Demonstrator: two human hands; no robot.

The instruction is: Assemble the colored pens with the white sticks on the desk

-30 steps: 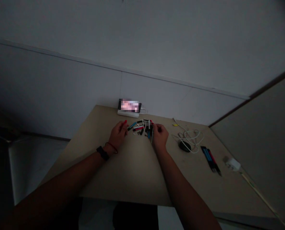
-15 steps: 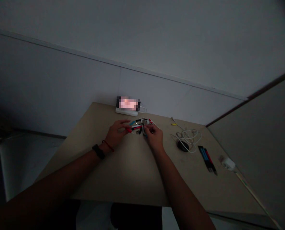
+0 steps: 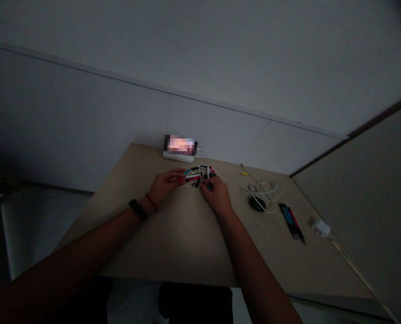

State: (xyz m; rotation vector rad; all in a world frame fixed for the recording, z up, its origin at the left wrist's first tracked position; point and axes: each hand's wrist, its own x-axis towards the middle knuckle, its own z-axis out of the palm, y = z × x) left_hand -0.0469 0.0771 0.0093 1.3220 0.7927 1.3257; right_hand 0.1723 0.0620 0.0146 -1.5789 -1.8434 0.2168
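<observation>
Inventory as I read it from my remote seat, nearest first; the light is poor throughout

Item 1: left hand (image 3: 164, 188), fingers stretched forward and closing on the red-tipped end of the bundle. I cannot tell whether it has a firm grip. A loose pinch could let that end slip out.

Item 2: right hand (image 3: 217, 196), curled down over the bundle and apparently gripping it. Its fingers hide part of the pile from me, so I could miss a loose piece.

Item 3: bundle (image 3: 200, 176), a tangle of thin black, red, blue and white sticks and wires, held between both hands just above the table. Crossed wires could snag, and a hard tug could scatter the pieces.

Item 4: watch (image 3: 137, 209) and cord bracelet (image 3: 151, 202), both on the left wrist. The bracelet could catch a loose wire end.

Item 5: table (image 3: 173, 265), pale, with an edge close to the body. A dropped stick could roll off.

Item 6: mouse (image 3: 257, 204) and cable (image 3: 266, 191), to the right of the bundle, where a stray wire could tangle.

Item 7: pens (image 3: 290, 220), lying side by side farther right.

Item 8: charger (image 3: 321, 227), with its lead (image 3: 358, 272) running off the table.

Item 9: phone (image 3: 181, 144), its screen blurred, on a white block (image 3: 178, 156) against the wall (image 3: 85, 126)
</observation>
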